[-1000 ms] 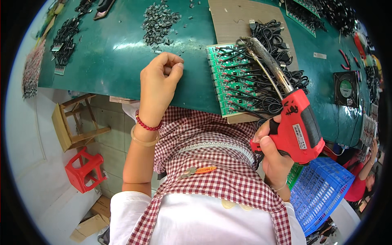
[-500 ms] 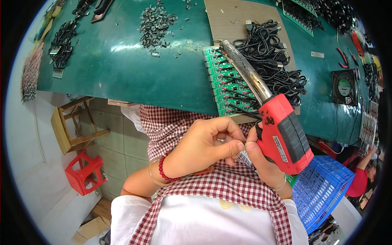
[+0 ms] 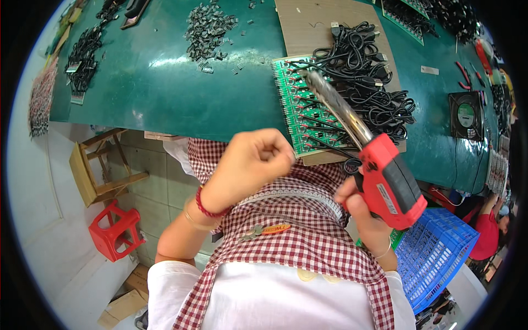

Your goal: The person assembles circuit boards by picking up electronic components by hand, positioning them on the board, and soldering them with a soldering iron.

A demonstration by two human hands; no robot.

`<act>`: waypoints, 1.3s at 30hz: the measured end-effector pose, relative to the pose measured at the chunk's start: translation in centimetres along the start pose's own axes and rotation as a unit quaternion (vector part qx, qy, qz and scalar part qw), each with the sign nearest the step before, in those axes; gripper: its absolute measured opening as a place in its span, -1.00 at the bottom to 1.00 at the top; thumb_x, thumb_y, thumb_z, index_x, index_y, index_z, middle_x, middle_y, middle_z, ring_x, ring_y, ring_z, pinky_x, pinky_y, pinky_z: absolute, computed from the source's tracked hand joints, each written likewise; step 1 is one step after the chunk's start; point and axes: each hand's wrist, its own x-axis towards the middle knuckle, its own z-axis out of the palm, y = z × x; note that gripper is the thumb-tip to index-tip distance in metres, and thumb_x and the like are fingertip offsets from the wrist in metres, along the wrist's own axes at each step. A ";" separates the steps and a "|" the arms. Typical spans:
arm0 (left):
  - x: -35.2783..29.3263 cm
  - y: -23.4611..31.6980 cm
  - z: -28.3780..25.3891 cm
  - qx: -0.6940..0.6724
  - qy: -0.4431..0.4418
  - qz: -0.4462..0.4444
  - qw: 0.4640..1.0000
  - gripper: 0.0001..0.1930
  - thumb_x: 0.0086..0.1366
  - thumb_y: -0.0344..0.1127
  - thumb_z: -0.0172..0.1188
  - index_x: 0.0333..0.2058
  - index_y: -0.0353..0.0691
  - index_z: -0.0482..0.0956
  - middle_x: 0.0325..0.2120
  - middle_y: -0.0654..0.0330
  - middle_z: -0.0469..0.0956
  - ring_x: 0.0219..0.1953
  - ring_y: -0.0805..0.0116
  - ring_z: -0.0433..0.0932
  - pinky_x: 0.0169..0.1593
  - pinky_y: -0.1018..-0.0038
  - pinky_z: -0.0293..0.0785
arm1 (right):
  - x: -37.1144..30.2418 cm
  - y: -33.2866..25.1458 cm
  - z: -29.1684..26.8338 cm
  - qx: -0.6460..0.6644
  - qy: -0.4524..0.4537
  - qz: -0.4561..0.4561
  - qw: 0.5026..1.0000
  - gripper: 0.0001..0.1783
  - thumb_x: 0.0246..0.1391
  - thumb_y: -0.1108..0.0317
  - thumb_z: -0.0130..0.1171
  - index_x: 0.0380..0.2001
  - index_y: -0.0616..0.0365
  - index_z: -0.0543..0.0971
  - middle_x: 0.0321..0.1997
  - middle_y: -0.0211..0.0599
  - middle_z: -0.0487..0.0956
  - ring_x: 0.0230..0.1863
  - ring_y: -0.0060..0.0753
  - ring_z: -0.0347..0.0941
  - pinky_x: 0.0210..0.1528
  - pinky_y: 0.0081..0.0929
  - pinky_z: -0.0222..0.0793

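Note:
A red-and-black soldering gun (image 3: pixel 397 184) with a long metal barrel is in my right hand (image 3: pixel 369 220), thumb and forefinger at the near side of its handle. Its barrel reaches over a green circuit board panel (image 3: pixel 301 118) with black leads and red wire ends along it; whether the tip touches cannot be told. My left hand (image 3: pixel 250 165) is closed above my checked apron, just left of the panel's near corner. Whatever its curled fingers may hold is hidden. Several coiled black cables (image 3: pixel 363 71) with metal plugs lie against the panel's right side.
The panel and cables rest on a brown board (image 3: pixel 302 25) on the green table (image 3: pixel 148 93). Small black pin parts (image 3: pixel 206 33) are heaped farther off. A fan (image 3: pixel 466 115) stands at right, a blue crate (image 3: pixel 437 258) beside me, a red stool (image 3: pixel 116 231) at left.
My hands, together at the fingertips before, have parted. The left moved left and up; the right moved slightly right and down with the soldering gun.

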 end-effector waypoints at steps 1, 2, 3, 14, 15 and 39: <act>0.6 0.1 -0.6 0.007 0.003 -0.014 1.000 -0.97 0.14 -0.51 0.08 -0.46 -0.34 0.45 -0.60 0.33 0.46 -0.58 0.72 0.35 -0.54 0.75 0.24 | -0.8 0.5 -0.8 -0.015 0.010 0.006 1.000 -0.57 0.07 0.42 0.09 0.01 0.26 0.27 -0.46 -0.27 0.45 -0.46 -0.48 0.39 -0.39 -0.56 0.35; 0.9 0.3 -1.0 0.012 0.003 -0.028 1.000 -0.96 0.15 -0.49 0.08 -0.46 -0.33 0.44 -0.61 0.33 0.45 -0.61 0.71 0.33 -0.57 0.75 0.20 | -1.7 0.9 -1.5 -0.033 0.021 0.012 0.999 -0.55 0.09 0.36 0.08 0.02 0.26 0.26 -0.51 -0.25 0.44 -0.51 -0.47 0.37 -0.44 -0.55 0.35; 1.2 0.4 -1.2 0.011 0.001 -0.029 1.000 -0.96 0.15 -0.49 0.08 -0.46 -0.33 0.44 -0.61 0.33 0.45 -0.61 0.71 0.33 -0.57 0.75 0.20 | -2.5 1.7 -1.8 -0.044 0.051 0.008 0.998 -0.55 0.10 0.28 0.08 0.01 0.25 0.27 -0.57 -0.27 0.41 -0.60 -0.51 0.30 -0.52 -0.55 0.29; 2.1 1.0 -1.3 0.023 -0.034 -0.064 0.997 -0.87 0.19 -0.40 0.08 -0.47 -0.36 0.44 -0.66 0.31 0.43 -0.68 0.65 0.33 -0.62 0.71 0.21 | -5.9 2.7 -4.0 0.065 0.019 0.096 0.993 -0.52 0.08 0.16 0.10 -0.03 0.24 0.31 -0.63 -0.27 0.38 -0.65 -0.53 0.23 -0.55 -0.55 0.19; 2.1 0.9 -1.4 0.023 -0.033 -0.064 0.997 -0.87 0.19 -0.40 0.08 -0.47 -0.36 0.44 -0.66 0.31 0.43 -0.68 0.65 0.33 -0.62 0.71 0.21 | -6.1 2.9 -4.0 0.067 0.023 0.103 0.992 -0.52 0.08 0.16 0.11 -0.04 0.24 0.31 -0.62 -0.27 0.38 -0.65 -0.52 0.24 -0.55 -0.55 0.19; 2.4 1.0 -1.6 0.020 -0.054 -0.080 0.995 -0.87 0.21 -0.37 0.08 -0.48 -0.27 0.42 -0.65 0.34 0.42 -0.68 0.71 0.31 -0.64 0.75 0.13 | -6.2 3.3 -4.0 0.048 0.028 0.126 0.990 -0.52 0.03 0.15 0.16 -0.10 0.26 0.33 -0.62 -0.28 0.39 -0.61 -0.52 0.28 -0.55 -0.58 0.20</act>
